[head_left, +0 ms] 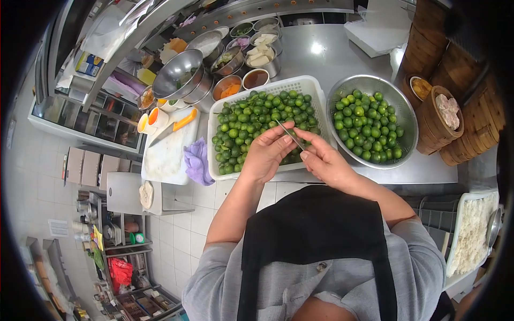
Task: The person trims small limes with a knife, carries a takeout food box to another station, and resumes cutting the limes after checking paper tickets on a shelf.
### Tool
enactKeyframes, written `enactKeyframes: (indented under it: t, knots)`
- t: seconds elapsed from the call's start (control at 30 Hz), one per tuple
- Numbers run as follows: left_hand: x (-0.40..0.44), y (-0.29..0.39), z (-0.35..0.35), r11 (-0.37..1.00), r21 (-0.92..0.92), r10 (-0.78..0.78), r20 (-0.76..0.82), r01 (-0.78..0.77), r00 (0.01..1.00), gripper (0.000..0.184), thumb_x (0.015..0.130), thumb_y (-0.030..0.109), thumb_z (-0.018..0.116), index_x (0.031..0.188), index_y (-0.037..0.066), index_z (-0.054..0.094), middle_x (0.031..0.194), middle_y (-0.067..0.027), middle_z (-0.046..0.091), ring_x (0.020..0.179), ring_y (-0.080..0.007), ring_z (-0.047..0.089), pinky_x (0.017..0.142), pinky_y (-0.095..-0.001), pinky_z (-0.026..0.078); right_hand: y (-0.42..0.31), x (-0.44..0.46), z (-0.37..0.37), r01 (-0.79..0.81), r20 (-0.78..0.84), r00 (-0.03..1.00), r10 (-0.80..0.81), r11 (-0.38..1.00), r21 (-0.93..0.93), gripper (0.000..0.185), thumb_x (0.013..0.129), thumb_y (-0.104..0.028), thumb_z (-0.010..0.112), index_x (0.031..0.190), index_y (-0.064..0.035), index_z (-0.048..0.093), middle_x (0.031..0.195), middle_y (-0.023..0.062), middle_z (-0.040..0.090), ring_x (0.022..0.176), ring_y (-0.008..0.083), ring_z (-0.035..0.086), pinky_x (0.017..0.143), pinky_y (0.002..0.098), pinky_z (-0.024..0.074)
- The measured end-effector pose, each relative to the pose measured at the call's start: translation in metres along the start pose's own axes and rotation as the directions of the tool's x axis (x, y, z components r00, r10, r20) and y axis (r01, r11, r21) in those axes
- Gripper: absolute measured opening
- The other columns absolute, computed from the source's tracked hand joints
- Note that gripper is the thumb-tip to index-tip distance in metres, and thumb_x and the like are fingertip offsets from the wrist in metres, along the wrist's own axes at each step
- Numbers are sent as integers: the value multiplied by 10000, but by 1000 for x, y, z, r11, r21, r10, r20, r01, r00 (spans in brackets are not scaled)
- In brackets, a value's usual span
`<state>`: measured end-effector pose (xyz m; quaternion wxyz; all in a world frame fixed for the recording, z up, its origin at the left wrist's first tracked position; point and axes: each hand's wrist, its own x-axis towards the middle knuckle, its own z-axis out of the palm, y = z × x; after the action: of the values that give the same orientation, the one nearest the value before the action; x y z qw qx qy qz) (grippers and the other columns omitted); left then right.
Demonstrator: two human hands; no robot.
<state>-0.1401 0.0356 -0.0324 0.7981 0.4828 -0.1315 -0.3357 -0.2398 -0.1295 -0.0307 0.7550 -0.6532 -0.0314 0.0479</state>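
A thin, grey, blade-like metal tool [292,135] is held slantwise between my two hands, above a white plastic basket [213,155] of small green limes [241,117]. My left hand [269,155] is closed, its fingertips pinching near the tool's upper end. From the other side, my right hand [325,160] closes thumb and fingers around the lower part. I cannot make out whether a lime or stem is also between the fingertips. Just right of the basket stands a perforated metal colander [411,125] with more green limes [367,125].
Left of the basket, a white cutting board [163,160] bears a yellow-handled knife [182,120], beside a purple cloth [199,162]. Metal bowls [179,72] and a cup of brown sauce [256,79] stand behind. Bamboo steamers [436,125] are stacked at right.
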Motion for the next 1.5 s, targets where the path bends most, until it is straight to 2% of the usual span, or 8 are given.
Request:
enactKeyframes:
  t: [0.17, 0.37, 0.67, 1.07, 1.27, 1.4, 1.43, 1.5]
  knots:
    - [-2, 3, 4, 999, 29, 23, 1, -23, 1000, 329, 908, 44, 589, 1234, 12, 551, 1165, -64, 581, 1019, -147, 573, 925, -300, 469, 20, 10, 0, 272, -71, 955, -287, 948, -164, 484, 954, -60, 474, 1421, -103, 356, 718, -64, 425, 623, 21, 370, 554, 190, 333]
    - [3, -1, -2, 999, -7, 53, -22, -53, 998, 346, 881, 22, 615, 1218, 3, 542, 1147, -91, 593, 1048, -188, 588, 942, -319, 477, -2, 4, -2, -102, 0, 994, 111, 914, 394, 480, 974, -109, 441, 1437, -115, 318, 680, -21, 430, 517, 38, 352, 453, 191, 300]
    - [1, -7, -1, 995, 80, 67, -51, -63, 996, 339, 877, -33, 593, 1210, -7, 536, 1106, -91, 583, 1017, -160, 579, 908, -285, 485, 8, 5, -2, -6, 42, 999, -1, 984, 176, 479, 983, -138, 441, 1443, -124, 309, 632, -25, 412, 492, 41, 351, 438, 198, 302]
    - [4, -14, 0, 974, 162, 181, -123, -160, 976, 235, 866, 16, 638, 1077, 33, 537, 1097, -91, 610, 918, -160, 607, 838, -276, 505, -4, -4, -7, -59, -31, 997, 75, 933, 356, 506, 999, -159, 365, 1485, -136, 228, 687, 1, 431, 471, 62, 363, 436, 203, 323]
    - [14, 13, 27, 697, 515, 593, -25, -498, 804, 219, 858, -5, 646, 1032, 28, 516, 1041, -73, 571, 887, -112, 571, 761, -243, 494, 4, -1, -12, -315, 40, 947, 318, 905, 285, 557, 969, -195, 422, 1454, -11, 218, 729, 37, 508, 467, 84, 414, 399, 236, 348]
    - [33, 36, 73, 296, 830, 396, 344, -473, 851, 418, 824, 38, 675, 1221, 40, 543, 1217, -101, 532, 1106, -192, 547, 924, -309, 473, 0, 3, -12, -288, 55, 958, 283, 932, 218, 498, 960, -168, 433, 1419, -40, 288, 739, 39, 507, 463, 84, 425, 396, 232, 347]
    - [39, 34, 79, 444, 785, 300, 323, -431, 897, 516, 817, 86, 693, 1298, 69, 507, 1316, -126, 456, 1207, -225, 483, 988, -355, 436, -3, 5, -10, -241, 7, 970, 244, 950, 199, 489, 955, -154, 439, 1414, -53, 302, 743, 40, 508, 463, 84, 429, 396, 231, 347]
    - [42, 43, 84, 299, 829, 376, 353, -473, 857, 544, 831, 114, 688, 1331, 76, 478, 1371, -126, 413, 1269, -240, 421, 1033, -380, 389, 4, 13, -11, -165, -79, 977, 196, 940, 297, 360, 934, -128, 453, 1280, -40, 404, 778, 36, 504, 474, 82, 420, 411, 223, 330]
